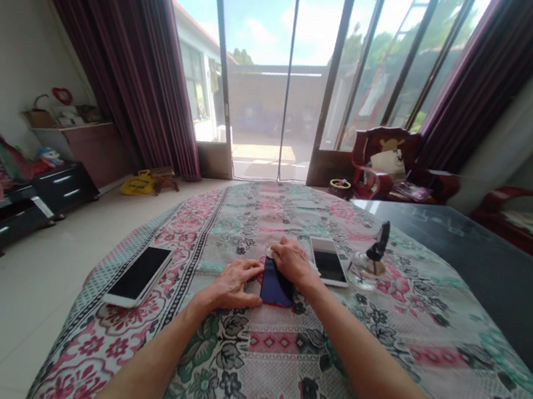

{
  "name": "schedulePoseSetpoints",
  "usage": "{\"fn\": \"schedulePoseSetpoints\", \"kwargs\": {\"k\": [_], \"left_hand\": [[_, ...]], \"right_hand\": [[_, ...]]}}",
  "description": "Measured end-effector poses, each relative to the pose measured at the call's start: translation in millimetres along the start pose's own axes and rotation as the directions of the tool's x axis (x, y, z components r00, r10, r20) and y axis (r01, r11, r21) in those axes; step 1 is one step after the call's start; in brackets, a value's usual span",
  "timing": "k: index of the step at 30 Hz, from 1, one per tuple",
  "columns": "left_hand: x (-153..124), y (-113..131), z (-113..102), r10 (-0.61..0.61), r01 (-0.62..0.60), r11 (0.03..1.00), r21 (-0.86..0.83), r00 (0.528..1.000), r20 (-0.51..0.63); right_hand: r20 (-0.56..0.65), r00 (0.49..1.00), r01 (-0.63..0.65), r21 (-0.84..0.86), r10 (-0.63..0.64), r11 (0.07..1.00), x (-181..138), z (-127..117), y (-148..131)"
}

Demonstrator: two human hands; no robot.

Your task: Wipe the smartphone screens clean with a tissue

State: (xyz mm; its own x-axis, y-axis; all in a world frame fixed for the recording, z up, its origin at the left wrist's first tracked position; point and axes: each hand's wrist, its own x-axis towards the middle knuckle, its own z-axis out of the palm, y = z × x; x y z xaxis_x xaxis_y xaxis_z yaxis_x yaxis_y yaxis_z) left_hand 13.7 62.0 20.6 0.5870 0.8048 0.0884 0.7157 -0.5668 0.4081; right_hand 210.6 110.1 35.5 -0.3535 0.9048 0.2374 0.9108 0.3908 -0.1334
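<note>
A dark blue phone lies flat on the flowered cloth in front of me. My left hand rests beside its left edge, fingers stretched out and touching it. My right hand lies over the phone's far end, fingers curled and pinching a small white thing that I cannot make out. A white phone with a dark screen lies just right of my right hand. Another white phone lies to the left, near the cloth's edge.
A small glass bottle with a black top stands right of the white phone. A dark tabletop extends at the right. Red wooden chairs, glass doors and curtains are beyond; a low cabinet stands at the left.
</note>
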Motion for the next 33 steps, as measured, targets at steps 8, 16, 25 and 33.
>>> {"fn": "schedulePoseSetpoints", "kwargs": {"k": [8, 16, 25, 33], "left_hand": [[1, -8, -2, 0.007, -0.005, 0.997, -0.073, 1.0, 0.015], [5, -18, 4, 0.062, -0.077, 0.987, -0.141, 0.992, -0.107], [6, -20, 6, 0.069, -0.086, 0.986, -0.142, 0.991, -0.118], [2, -19, 3, 0.059, -0.068, 0.992, -0.107, 0.995, -0.08]], "right_hand": [[0.047, 0.983, 0.178, 0.024, -0.179, 0.984, -42, -12, 3], [0.027, 0.999, 0.036, -0.033, -0.035, 0.999, -9, -10, 8], [0.021, 0.999, 0.035, -0.039, -0.034, 0.999, -17, -10, 18], [0.055, 0.985, 0.163, 0.016, -0.163, 0.987, -46, -22, 13]]}}
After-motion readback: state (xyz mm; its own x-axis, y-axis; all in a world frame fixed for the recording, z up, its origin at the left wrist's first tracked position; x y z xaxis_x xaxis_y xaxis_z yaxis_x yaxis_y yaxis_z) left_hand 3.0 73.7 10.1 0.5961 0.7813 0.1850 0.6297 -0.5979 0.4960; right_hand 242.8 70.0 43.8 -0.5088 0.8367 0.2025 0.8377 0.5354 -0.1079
